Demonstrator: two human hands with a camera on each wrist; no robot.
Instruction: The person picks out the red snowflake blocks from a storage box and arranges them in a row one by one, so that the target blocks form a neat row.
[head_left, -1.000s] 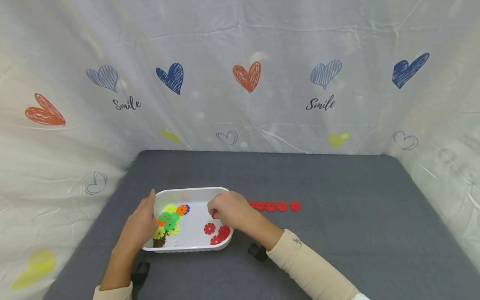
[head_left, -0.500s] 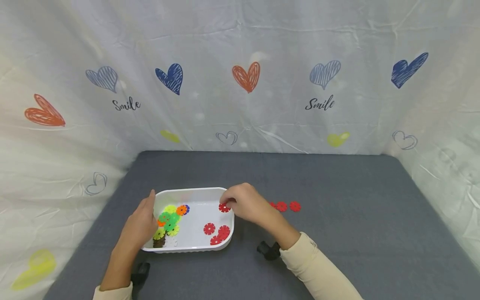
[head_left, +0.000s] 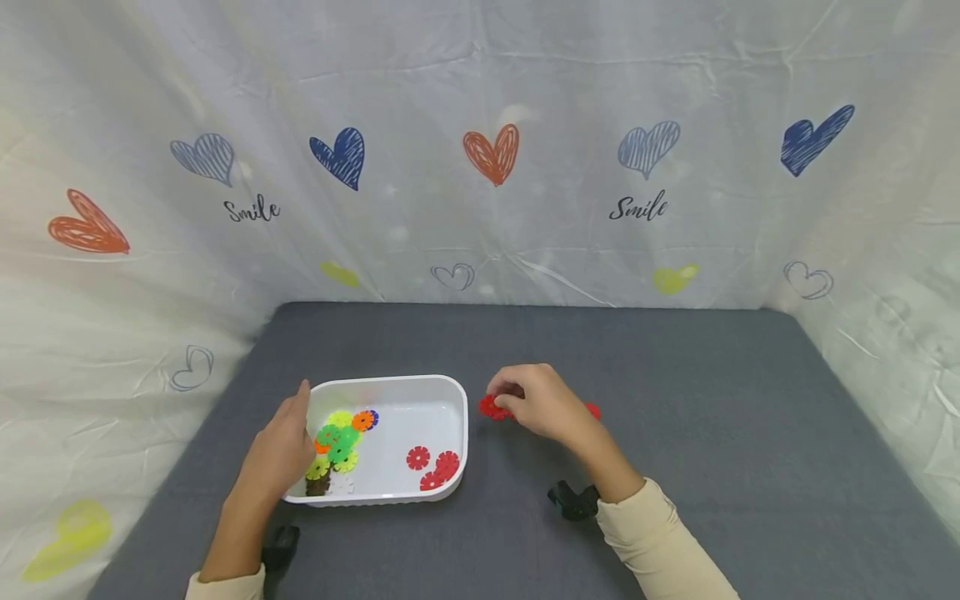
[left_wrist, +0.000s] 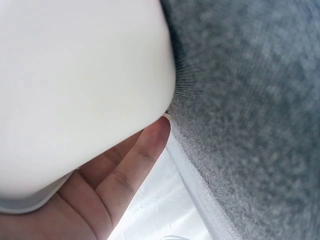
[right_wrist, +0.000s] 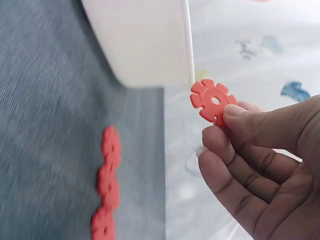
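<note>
A red notched plastic disc [right_wrist: 205, 100] is pinched between thumb and fingers of my right hand [head_left: 547, 404], held above the table just right of the white tray [head_left: 393, 433]. Beneath that hand runs a row of similar red discs [right_wrist: 108, 187], mostly hidden in the head view. My left hand [head_left: 277, 450] holds the tray's left side, its fingers [left_wrist: 132, 167] along the outer wall; its thumb is hard to make out. Inside the tray, several red discs [head_left: 417, 457] lie at the right, and green discs [head_left: 341, 442] with yellow, orange, brown and white ones cluster at the left.
A dark grey cloth covers the table [head_left: 675, 433]. Behind and at both sides hangs a pale curtain [head_left: 570, 125] with printed hearts. Black straps [head_left: 573, 502] sit at both wrists.
My right hand has picked a red disc out of the tray and carried it right, over the rim, to above the row's left end. The left hand stays at the tray.
</note>
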